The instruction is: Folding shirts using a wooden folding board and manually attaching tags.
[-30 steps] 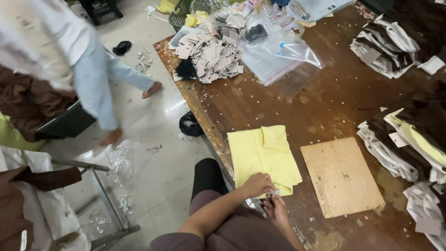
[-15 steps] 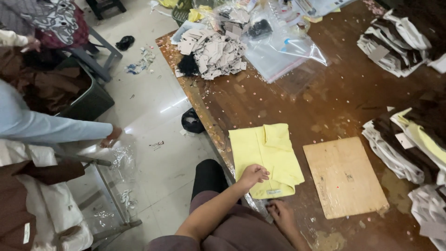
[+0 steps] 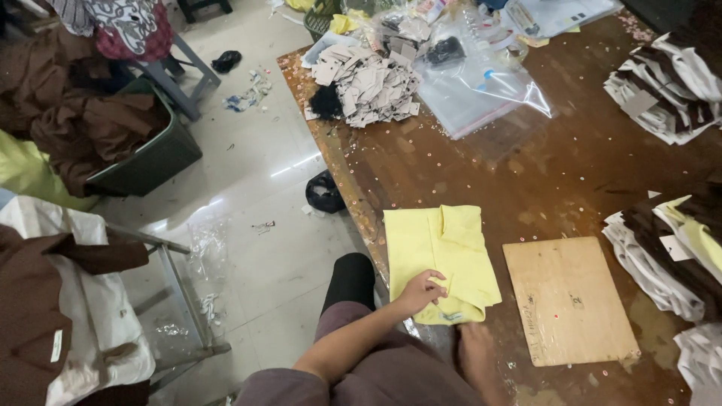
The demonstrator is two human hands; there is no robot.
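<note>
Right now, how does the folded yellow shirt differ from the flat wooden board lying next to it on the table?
The folded yellow shirt is soft layered cloth; the flat wooden board is one stiff tan sheet. The left hand rests on the shirt's near edge, while no hand touches the board. The shirt lies nearer the table's edge, the board to its right. Both are roughly rectangular and lie flat on the brown wooden table, side by side and slightly apart.
</note>
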